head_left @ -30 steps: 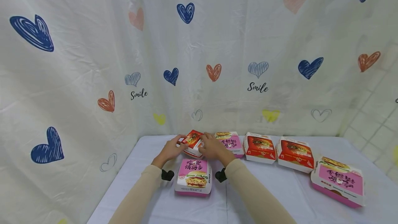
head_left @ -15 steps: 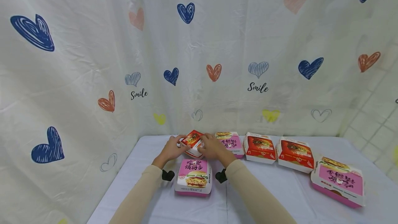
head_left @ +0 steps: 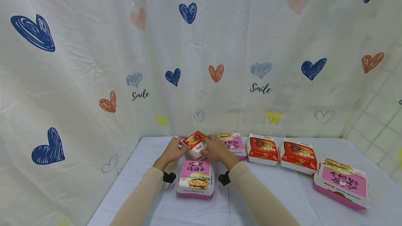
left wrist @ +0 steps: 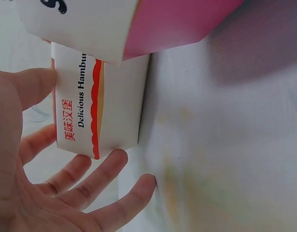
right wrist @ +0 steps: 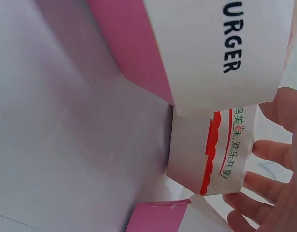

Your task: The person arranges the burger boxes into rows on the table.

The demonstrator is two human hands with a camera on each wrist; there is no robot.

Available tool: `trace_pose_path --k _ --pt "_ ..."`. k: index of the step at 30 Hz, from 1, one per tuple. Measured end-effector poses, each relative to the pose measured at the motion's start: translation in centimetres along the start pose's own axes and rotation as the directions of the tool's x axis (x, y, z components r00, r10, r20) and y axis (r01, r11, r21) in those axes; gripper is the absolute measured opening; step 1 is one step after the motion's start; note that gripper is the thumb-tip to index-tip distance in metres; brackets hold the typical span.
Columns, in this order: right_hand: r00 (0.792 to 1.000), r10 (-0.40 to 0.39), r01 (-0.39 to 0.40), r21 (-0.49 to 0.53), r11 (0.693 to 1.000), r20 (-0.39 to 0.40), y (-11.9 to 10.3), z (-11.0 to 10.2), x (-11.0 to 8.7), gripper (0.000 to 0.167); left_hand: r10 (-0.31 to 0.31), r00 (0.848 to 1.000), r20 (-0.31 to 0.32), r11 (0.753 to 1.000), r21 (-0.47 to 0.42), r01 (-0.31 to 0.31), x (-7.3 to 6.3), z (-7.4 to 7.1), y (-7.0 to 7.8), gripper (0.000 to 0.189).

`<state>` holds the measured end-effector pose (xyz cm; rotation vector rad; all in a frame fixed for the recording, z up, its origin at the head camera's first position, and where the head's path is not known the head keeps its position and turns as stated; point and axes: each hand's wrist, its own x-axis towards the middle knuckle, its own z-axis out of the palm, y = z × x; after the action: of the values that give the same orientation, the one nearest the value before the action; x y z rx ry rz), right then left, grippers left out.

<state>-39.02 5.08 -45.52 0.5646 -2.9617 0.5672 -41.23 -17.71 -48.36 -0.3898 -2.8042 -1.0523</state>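
A red and white burger box (head_left: 193, 140) sits at the back left of the table, turned with one corner toward me. My left hand (head_left: 174, 149) holds its left side, and my right hand (head_left: 215, 148) holds the right. In the left wrist view, the thumb touches the edge of the box (left wrist: 85, 106) and the spread fingers reach round its end. The right wrist view has the fingertips along the other end of the same box (right wrist: 225, 154). Directly in front of it, between my forearms, lies a pink and white burger box (head_left: 196, 179).
To the right, a row of boxes curves along the table: a pink one (head_left: 231, 145), a red one (head_left: 263, 148), another red one (head_left: 298, 154) and a larger-looking pink one (head_left: 343, 182). A white curtain (head_left: 220, 37) with printed hearts hangs behind the white tablecloth (head_left: 267, 198).
Between my hands the red and white box has turned slightly, so more of its white front corner shows. The hands have shifted only a little; the other boxes stay put.
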Motion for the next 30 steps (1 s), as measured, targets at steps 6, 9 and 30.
trace_pose_path --k 6,9,30 --pt "1.000 -0.005 0.005 0.001 1.000 -0.016 0.12 0.12 -0.16 0.056 -0.023 0.999 0.042 0.999 -0.025 0.024 -0.08 0.03 0.13 0.069" --pt "1.000 -0.005 0.005 0.006 1.000 -0.024 0.10 0.07 -0.29 0.055 -0.041 0.998 0.052 0.999 -0.030 0.043 -0.02 0.15 0.06 0.075" --pt "0.999 -0.022 0.021 -0.017 1.000 -0.043 0.33 -0.07 -0.68 0.047 -0.109 0.990 0.091 0.991 -0.064 0.115 -0.28 -0.11 0.80 0.097"
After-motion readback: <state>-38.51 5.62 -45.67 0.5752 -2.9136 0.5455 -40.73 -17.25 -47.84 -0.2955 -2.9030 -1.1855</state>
